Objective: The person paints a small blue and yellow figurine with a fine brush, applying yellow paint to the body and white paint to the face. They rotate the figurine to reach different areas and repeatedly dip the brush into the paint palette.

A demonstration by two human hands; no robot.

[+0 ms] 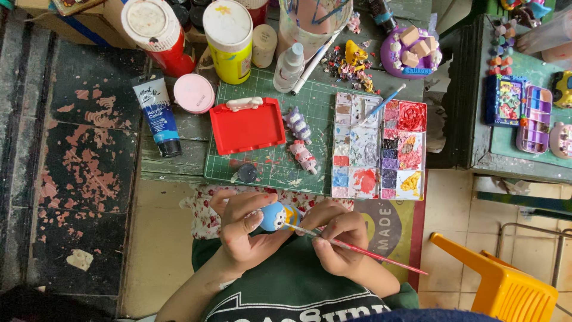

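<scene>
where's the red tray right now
In the head view the red tray lies on the green cutting mat, left of the paint palette, beside the pink lid.

Figurine (pixel 275 216): smooth, glossy blue ball shape, looks like painted clay; held in left hand (pixel 241 223).
Paintbrush (pixel 357 249): thin red handle, slight sheen; gripped by right hand (pixel 336 241).
Palette (pixel 379 146): white plastic wells, crusted with dried paint, rough and matt.
Cutting mat (pixel 268 164): green, matt, rubbery, paint-flecked.
Red case (pixel 247 125): smooth glossy plastic.
Paint tube (pixel 158 113): soft glossy plastic, blue and white.
Tabletop (pixel 167 156): weathered wood, matt green paint.
Stool (pixel 506 286): yellow moulded plastic, smooth.
</scene>
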